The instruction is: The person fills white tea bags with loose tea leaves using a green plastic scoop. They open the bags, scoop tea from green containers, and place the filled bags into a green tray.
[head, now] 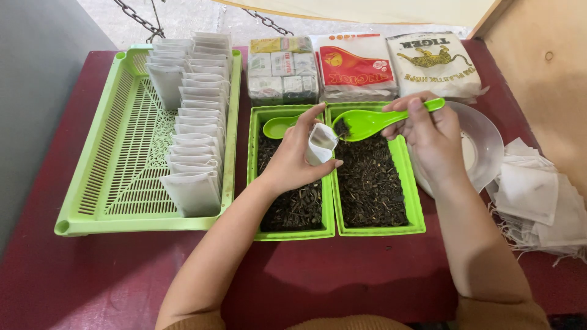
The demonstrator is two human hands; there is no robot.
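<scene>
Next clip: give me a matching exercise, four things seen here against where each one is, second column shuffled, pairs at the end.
Things:
1. green spoon holding tea leaves
2. small white bag
3. row of filled white bags
4. pile of empty white bags

Places:
A. standing in the slotted green tray
B. on the table's far right edge
C. in the right hand
D. in the left hand

Pairs: 1-C, 2-D, 3-A, 4-B

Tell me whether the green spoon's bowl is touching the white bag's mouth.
Touching: the head view shows the green spoon tip meeting the open white bag.
</scene>
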